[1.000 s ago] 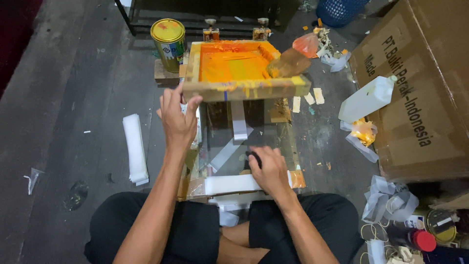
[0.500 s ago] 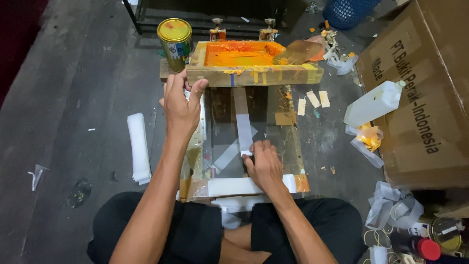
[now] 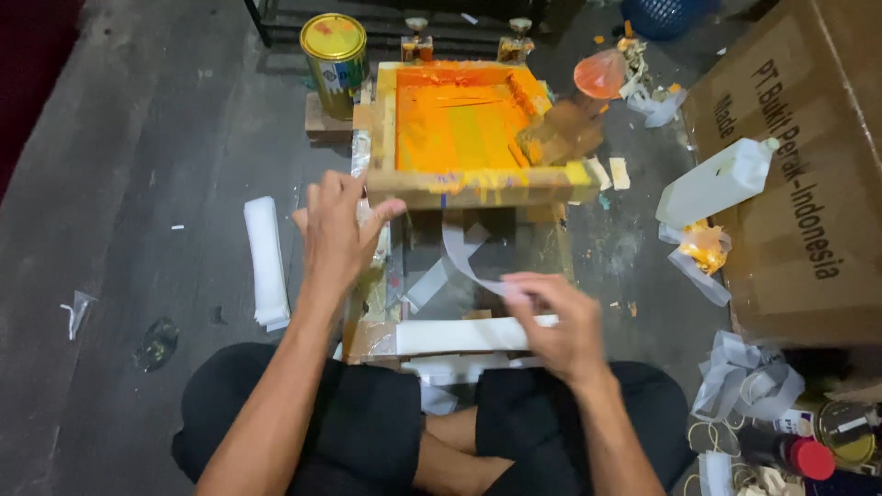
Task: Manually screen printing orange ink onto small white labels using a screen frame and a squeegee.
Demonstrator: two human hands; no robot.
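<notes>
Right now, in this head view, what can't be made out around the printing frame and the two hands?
- The white strip: its end is hidden under the right hand, and motion blur hides the grip.
- The board under the wooden screen frame: the raised frame covers its far part.
- The left hand: its palm faces away, so contact with the frame's corner is unclear.
- The cardboard box: cut off by the right edge.

Right hand point(image 3: 562, 328) pinching, seemingly, white strip point(image 3: 459, 260).

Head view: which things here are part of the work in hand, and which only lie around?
In use:
left hand on wooden screen frame
right hand lifting white strip

Lying about:
paint can
white bottle
cardboard box
strip stack
</notes>
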